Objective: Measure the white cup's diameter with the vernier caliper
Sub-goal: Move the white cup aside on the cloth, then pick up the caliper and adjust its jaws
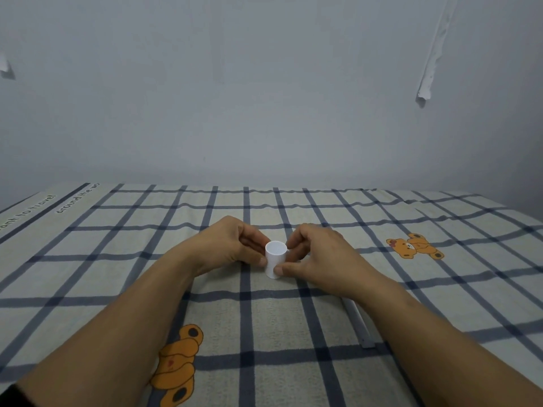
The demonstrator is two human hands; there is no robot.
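A small white cup point(275, 257) stands upright on the checked cloth near the middle of the view. My left hand point(232, 245) grips its left side with thumb and fingers. My right hand point(317, 255) grips its right side, thumb low on the cup's front. The vernier caliper point(359, 321) lies on the cloth under my right forearm; only a grey metal bar with its end shows, the rest is hidden by the arm.
The cloth point(264, 318) has dark blue checks and orange bear prints point(415, 246) at right and at the near left. A plain grey wall point(264, 98) rises behind the far edge of the surface.
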